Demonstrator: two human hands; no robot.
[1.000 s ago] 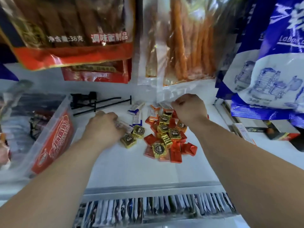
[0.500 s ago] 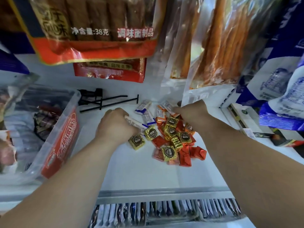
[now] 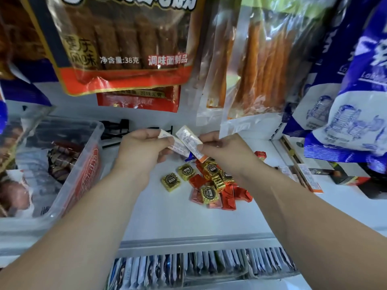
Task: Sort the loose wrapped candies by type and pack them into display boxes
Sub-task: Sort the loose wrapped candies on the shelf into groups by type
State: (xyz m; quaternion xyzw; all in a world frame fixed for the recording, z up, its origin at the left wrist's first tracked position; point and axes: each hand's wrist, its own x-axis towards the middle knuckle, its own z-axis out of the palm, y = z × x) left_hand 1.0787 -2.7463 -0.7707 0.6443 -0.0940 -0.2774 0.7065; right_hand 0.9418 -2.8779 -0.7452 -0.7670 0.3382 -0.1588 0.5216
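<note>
Head camera: both forearms reach over a white shelf (image 3: pixel 167 222), and much of the scene is cut off or blurred. The left hand (image 3: pixel 144 147) pinches a white-wrapped candy stick (image 3: pixel 172 144) between thumb and curled fingers. The right hand (image 3: pixel 226 151) pinches an orange-tipped white stick (image 3: pixel 189 141) the same way, and the two wrappers cross in the air above the pile. Their fine print is too blurred to read. Below them the loose candies lie on the shelf: gold-foil squares (image 3: pixel 170 182) with dark oval labels that cannot be read, mixed with red-wrapped candies (image 3: pixel 229 197). The right wrist hides the far right part of the heap. A blue-ended stick (image 3: pixel 189 158) peeks out just behind the hands. Overhead, a hanging snack bag (image 3: pixel 125 45) reads "净含量:38克" and "调味面制品", and its top is out of frame. Beside it hangs a clear bag of orange sticks (image 3: pixel 257 65), and blue-and-white bags (image 3: pixel 345 101) are cropped at the right edge. A clear plastic bin (image 3: pixel 83 170) at left carries a red label whose text is illegible, and its contents are a blur. A row of sachets (image 3: pixel 199 266) stands under the shelf lip.
</note>
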